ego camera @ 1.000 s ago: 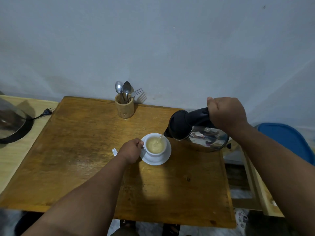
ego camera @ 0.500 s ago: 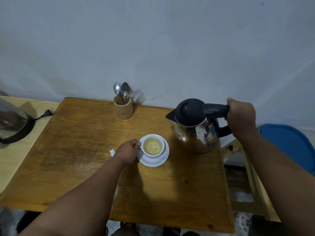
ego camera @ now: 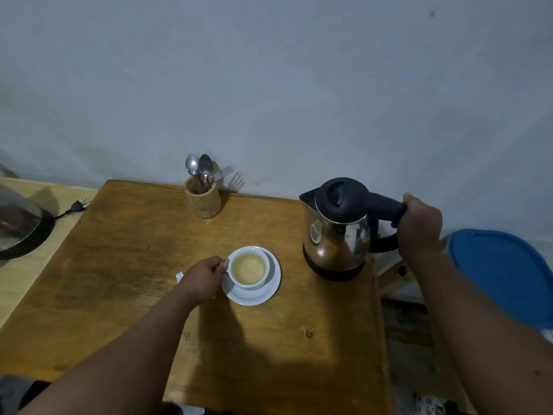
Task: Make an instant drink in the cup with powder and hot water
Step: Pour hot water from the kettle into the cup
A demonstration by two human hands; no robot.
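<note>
A white cup holding pale yellowish liquid sits on a white saucer near the middle of the wooden table. My left hand grips the cup's handle on its left side. A steel kettle with a black lid stands upright on the table at the right, its spout facing left. My right hand is closed around the kettle's black handle. A small white scrap, maybe a torn sachet, peeks out just left of my left hand.
A wooden holder with spoons and a fork stands at the table's back edge by the wall. A dark pan and a plug lie on the lighter surface at left. A blue chair sits past the table's right edge.
The kettle was tilted over the cup, pouring; it has swung back right, gone upright and come down onto the table. My left hand has stayed on the cup.
</note>
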